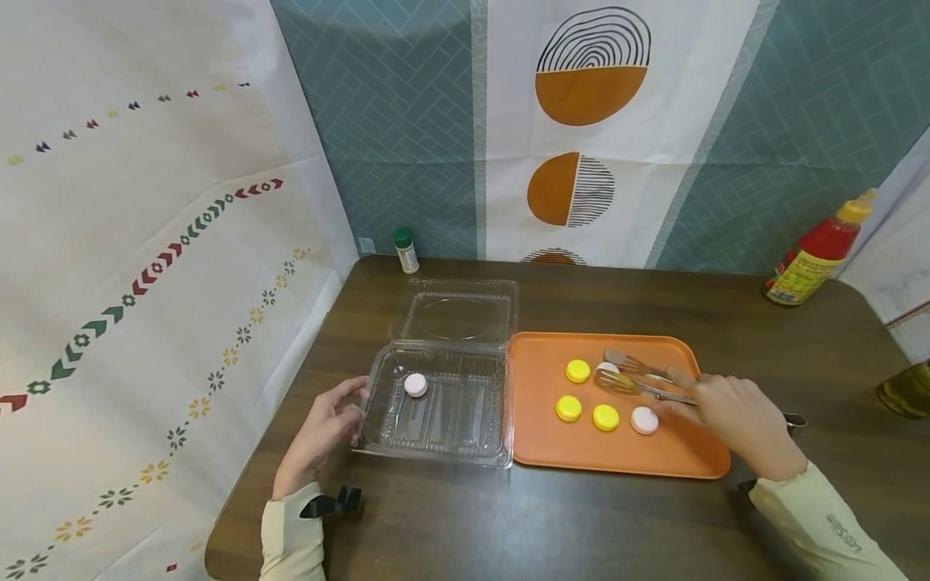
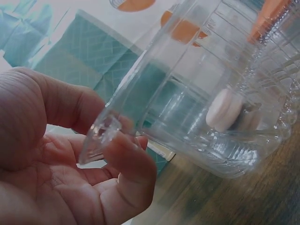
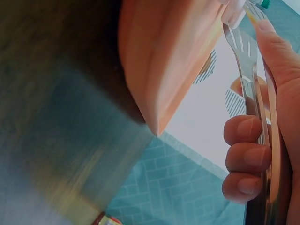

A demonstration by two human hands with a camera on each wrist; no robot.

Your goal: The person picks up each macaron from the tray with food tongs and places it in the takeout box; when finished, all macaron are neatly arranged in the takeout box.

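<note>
My left hand (image 1: 328,428) pinches the left rim of a clear plastic clamshell container (image 1: 458,458) between thumb and finger. One pale pink macaron (image 1: 416,385) lies inside its base, and the lid (image 1: 465,319) is folded back behind. In my right hand (image 1: 741,415) are metal tongs (image 1: 657,391) with slotted ends, reaching over an orange tray (image 1: 552,452). The tongs' ends lie on either side of a pale macaron (image 1: 607,369), partly hidden by them. Yellow macarons (image 1: 605,417) and another pale pink macaron (image 1: 644,420) sit around it on the tray.
Behind the container, a small green-capped shaker (image 1: 406,251) stands near the wall. A red squeeze bottle with a yellow top (image 1: 817,254) is at the back right. A dark glass object (image 1: 908,390) stands at the right edge of the dark wooden table (image 1: 581,524).
</note>
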